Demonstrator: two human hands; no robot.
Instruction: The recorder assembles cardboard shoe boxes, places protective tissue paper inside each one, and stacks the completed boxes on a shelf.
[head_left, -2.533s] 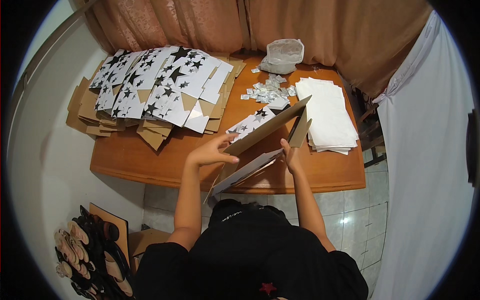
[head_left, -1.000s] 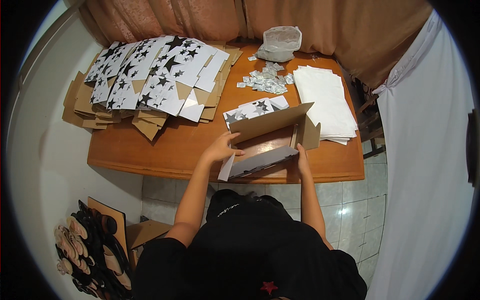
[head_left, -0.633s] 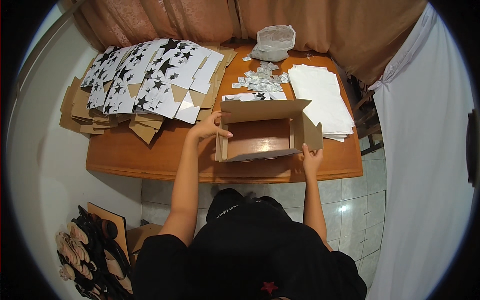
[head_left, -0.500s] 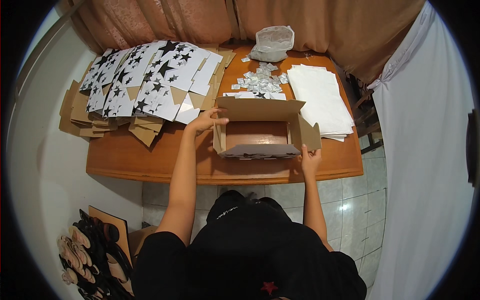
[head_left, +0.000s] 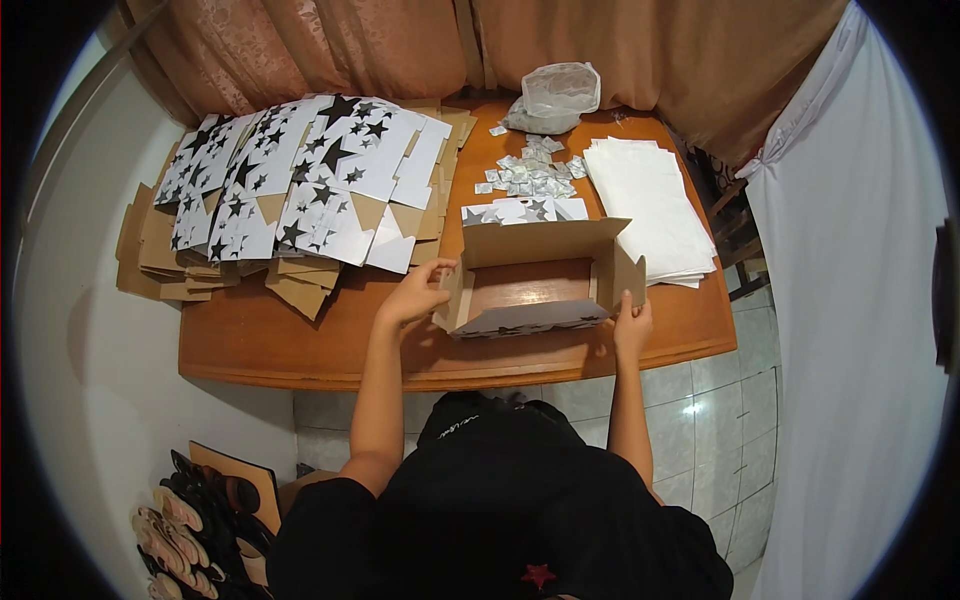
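Observation:
A cardboard box (head_left: 540, 242), brown inside and white with stars outside, stands unfolded near the table's front edge. Its top is open, and the brown tabletop shows through the bottom. My left hand (head_left: 415, 293) grips its left end, fingers at the flap there. At the right end, my right hand (head_left: 632, 325) pinches the near corner flap, thumb on top. Just behind the box lies a white star-printed piece (head_left: 520, 211), partly hidden by the back wall.
Flat star-printed cartons (head_left: 330, 180) are piled at the left. Small silvery packets (head_left: 535, 180) lie scattered behind the box, before an open clear plastic bag (head_left: 560, 95). White sheets (head_left: 650, 210) are stacked at the right of the wooden table (head_left: 260, 340). Shoes (head_left: 190, 530) stand lower left.
The view has shifted, so the whole table sits lower in the picture. The box has turned slightly and moved a little nearer to me, with both hands still on its ends.

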